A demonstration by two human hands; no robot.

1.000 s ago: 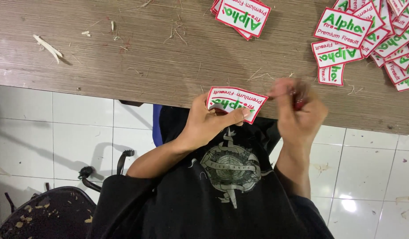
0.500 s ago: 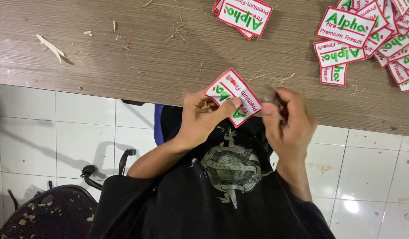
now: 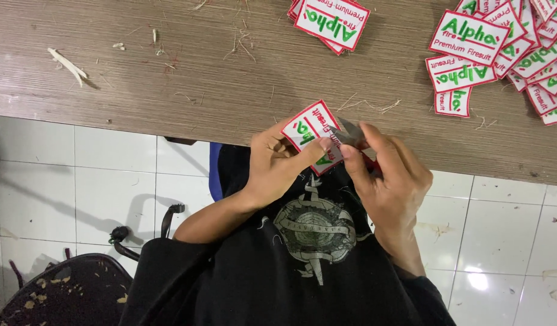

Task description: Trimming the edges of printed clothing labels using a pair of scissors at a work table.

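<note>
Left hand (image 3: 275, 166) and right hand (image 3: 387, 175) meet, each grip pinched.

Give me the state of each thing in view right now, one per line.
Left hand: fingers pinching the held patch.
Right hand: closed on the snips.
Held patch: tilted, off the table at its edge.
Snips: blades at the held patch's edge; open or shut unclear.
Patch pile: loose, overlapping on the table.
Patch stack: flat.
</note>
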